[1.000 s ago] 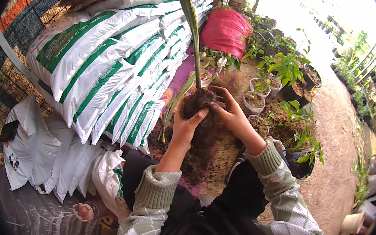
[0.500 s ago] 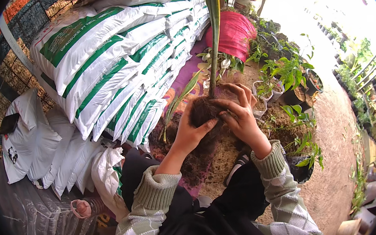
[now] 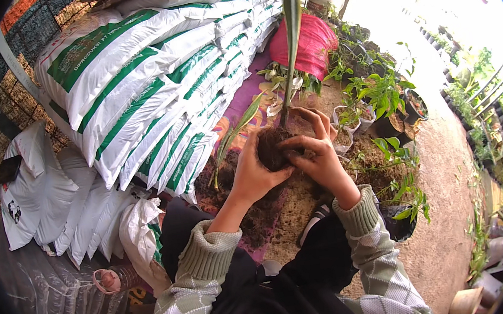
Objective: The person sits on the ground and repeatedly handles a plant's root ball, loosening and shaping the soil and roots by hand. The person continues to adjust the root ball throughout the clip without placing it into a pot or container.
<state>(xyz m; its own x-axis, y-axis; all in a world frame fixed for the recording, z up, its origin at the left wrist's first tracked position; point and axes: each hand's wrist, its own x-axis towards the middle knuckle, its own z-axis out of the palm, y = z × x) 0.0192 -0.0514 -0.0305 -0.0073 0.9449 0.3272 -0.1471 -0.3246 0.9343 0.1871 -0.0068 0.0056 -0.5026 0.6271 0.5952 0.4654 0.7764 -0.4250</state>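
Cupping a dark root ball point(image 3: 274, 149) between both hands, I am holding it up over the soil-strewn ground point(image 3: 303, 194), just in front of my knees. My left hand point(image 3: 256, 171) is wrapping the near and left side, its grip pressed together around the clod. My right hand point(image 3: 317, 150) is closing over the top and right side, fingers point(image 3: 311, 118) curled down onto the soil, so both grips are pinching the same lump. A thin stem point(image 3: 289, 74) is rising out of the ball and a long green leaf point(image 3: 293, 7) is running off the top edge.

I am judging the ball as crumbly and damp, fairly light, and likely to shed soil if squeezed hard or tipped. The stem looks slender and easy to snap, so I am thinking the hold belongs low, underneath and around the soil, never on the stem itself.

Much is escaping me here. The underside of the ball is hidden by my palms, so I cannot tell whether roots are hanging loose. The leaf tip is cut off. Stacked white and green sacks point(image 3: 136, 95) are filling the left, a red bag point(image 3: 307, 45) is lying beyond, and small potted plants point(image 3: 379, 102) are crowding the right, their pots half lost in the bright glare.
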